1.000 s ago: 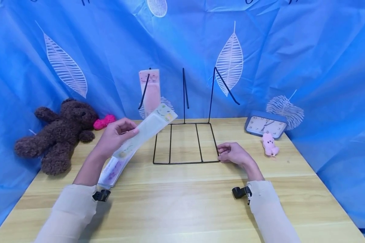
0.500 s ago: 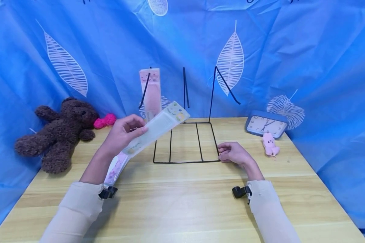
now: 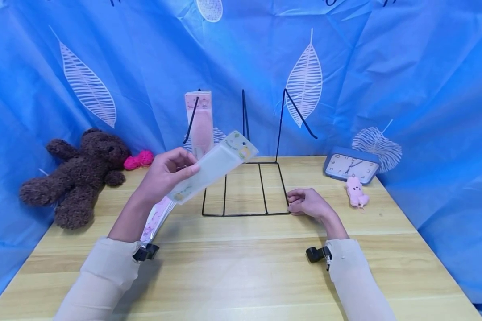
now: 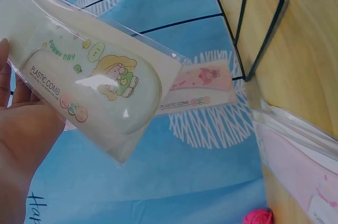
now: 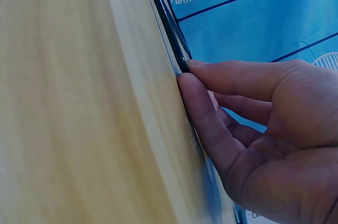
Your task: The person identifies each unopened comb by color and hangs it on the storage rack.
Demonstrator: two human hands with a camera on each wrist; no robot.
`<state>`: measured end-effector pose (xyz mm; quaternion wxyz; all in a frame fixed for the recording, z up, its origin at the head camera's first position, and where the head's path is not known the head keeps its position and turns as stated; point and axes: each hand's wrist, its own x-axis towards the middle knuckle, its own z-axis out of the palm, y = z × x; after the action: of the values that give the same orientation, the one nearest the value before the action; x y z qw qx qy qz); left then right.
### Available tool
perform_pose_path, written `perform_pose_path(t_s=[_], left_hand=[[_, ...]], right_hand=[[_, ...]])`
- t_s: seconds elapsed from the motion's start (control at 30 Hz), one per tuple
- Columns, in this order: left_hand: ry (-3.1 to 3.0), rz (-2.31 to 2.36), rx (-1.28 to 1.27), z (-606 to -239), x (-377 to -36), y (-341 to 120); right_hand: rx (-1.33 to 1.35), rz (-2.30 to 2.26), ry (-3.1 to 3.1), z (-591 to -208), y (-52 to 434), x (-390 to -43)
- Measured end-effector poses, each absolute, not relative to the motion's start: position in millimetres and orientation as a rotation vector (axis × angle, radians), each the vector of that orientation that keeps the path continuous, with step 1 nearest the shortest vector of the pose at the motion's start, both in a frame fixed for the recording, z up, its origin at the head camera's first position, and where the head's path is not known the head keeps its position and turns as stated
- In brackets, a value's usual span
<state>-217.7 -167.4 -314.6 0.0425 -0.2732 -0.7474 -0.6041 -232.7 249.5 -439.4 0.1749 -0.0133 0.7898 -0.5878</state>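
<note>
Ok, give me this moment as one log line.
left hand: holds green pack | right hand: pinches rack | pink pack: hanging on rack

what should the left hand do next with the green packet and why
Probably raise the green packet toward the middle hook: the left hand pinches it, that hook looks bare, a pink packet hangs on the left hook, and the right hand holds the rack by a corner.

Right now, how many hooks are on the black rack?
3: left hook, with pink packaging on it; middle hook, rising behind the green pack in the left hand; right hook, on the clock's side. None looks wholly hidden.
</note>
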Motion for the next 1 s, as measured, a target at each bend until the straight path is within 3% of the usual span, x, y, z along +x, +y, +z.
perform_pose_path(t_s=[1.0], left_hand=[[-2.336, -1.868, -0.742, -313.1, -223.7, -153.7]], right_hand=[[-0.023, -1.664, 2.243, -441.7, 251.9, -235.0]])
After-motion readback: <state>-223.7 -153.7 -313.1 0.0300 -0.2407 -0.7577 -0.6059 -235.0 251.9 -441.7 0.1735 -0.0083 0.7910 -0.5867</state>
